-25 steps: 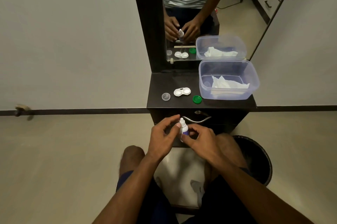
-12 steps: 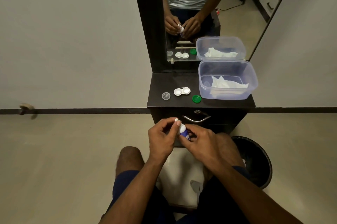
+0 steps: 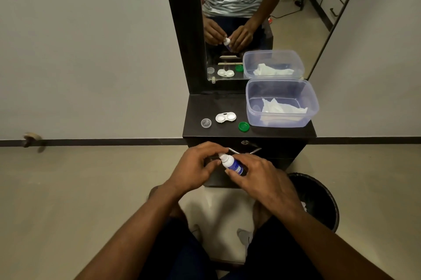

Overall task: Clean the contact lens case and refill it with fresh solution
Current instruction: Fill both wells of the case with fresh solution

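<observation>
A small white solution bottle [image 3: 232, 163] with a blue label is tilted, its cap end pointing up and left. My right hand [image 3: 259, 177] grips the bottle's body. My left hand [image 3: 196, 166] pinches the white cap at its top. Both hands are in front of the dark dresser's drawer. On the dresser top [image 3: 196, 106] lies the white two-well lens case [image 3: 225, 117], uncapped. A clear round cap [image 3: 206, 123] sits to the left of the case and a green cap [image 3: 243, 126] to its right.
A clear plastic tub [image 3: 312, 106] with white tissue inside stands at the dresser's right end. A mirror [image 3: 250, 18] rises behind it. A black bin [image 3: 323, 197] sits on the floor at the right. My knees are below the hands.
The bottle has tilted from upright to leaning left, and both hands have risen slightly toward the drawer. My left fingers stay on the cap.
</observation>
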